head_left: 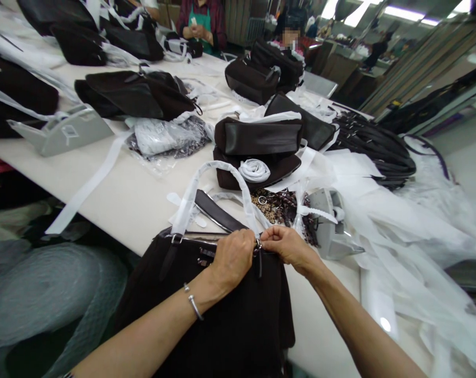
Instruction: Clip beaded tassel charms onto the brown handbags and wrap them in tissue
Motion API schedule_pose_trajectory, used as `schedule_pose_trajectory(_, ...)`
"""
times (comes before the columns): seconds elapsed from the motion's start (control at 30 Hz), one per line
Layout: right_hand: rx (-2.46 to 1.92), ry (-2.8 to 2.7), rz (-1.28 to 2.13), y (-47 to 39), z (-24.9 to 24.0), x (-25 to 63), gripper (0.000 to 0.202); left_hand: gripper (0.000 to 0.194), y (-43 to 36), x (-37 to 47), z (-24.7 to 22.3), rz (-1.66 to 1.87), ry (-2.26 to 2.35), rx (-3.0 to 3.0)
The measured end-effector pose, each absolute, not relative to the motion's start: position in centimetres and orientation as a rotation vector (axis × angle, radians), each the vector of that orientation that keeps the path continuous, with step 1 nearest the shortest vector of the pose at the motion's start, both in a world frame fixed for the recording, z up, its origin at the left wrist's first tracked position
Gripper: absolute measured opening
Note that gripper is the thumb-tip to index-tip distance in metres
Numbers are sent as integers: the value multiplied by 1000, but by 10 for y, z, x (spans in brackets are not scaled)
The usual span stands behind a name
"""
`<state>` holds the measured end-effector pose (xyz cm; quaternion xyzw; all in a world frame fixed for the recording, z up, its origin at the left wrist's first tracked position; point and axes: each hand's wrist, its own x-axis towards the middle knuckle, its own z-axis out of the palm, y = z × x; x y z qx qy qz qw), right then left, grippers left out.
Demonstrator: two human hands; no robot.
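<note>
A dark handbag (238, 325) stands upright at the table's near edge, its zipped top toward me. Its handle (218, 167) is wrapped in white paper and arches above the opening. My left hand (234, 257) is closed at the right part of the zipped top edge; what lies inside its fingers is hidden. Thumb and fingers of my right hand (287, 245) pinch at the metal ring (258, 243) where the handle joins the bag's right side. Both hands nearly meet there. A dark strap piece with a zip (218, 210) sticks up behind the top edge.
More dark bags (261, 136) lie across the white table (115, 194). Beyond my right hand are a tape dispenser (330, 231) and patterned pieces with rings (277, 207). White wrapping sheets (395, 236) spread right; bubble wrap (52, 294) is at lower left. A person (202, 26) is across the table.
</note>
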<state>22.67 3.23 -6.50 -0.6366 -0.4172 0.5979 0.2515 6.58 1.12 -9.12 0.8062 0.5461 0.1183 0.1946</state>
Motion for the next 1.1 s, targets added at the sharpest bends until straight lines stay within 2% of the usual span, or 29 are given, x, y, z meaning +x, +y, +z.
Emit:
schedule_pose_trajectory(0.27, -1717, -1174, 1681, 37, -72, 231, 21, 18, 12, 65, -97, 406, 1476, 2301)
schedule_pose_trajectory(0.57, -1691, -1122, 1583, 29, -69, 225, 25, 12, 21, 58, -94, 618, 1329, 1954)
schedule_pose_trajectory(0.67, -1682, -1246, 1431, 27, -70, 228, 25, 12, 23, 53, -93, 671, 1273, 1856)
schedule_pose_trajectory(0.87, -1699, -1638, 850, 25, -55, 231, 12, 10, 27, 50, -89, 820, 1273, 1754)
schedule_pose_trajectory(1.1, -1594, -1790, 870, 21, -34, 217, 16, 11, 32, 55, -74, 995, 1041, 1716)
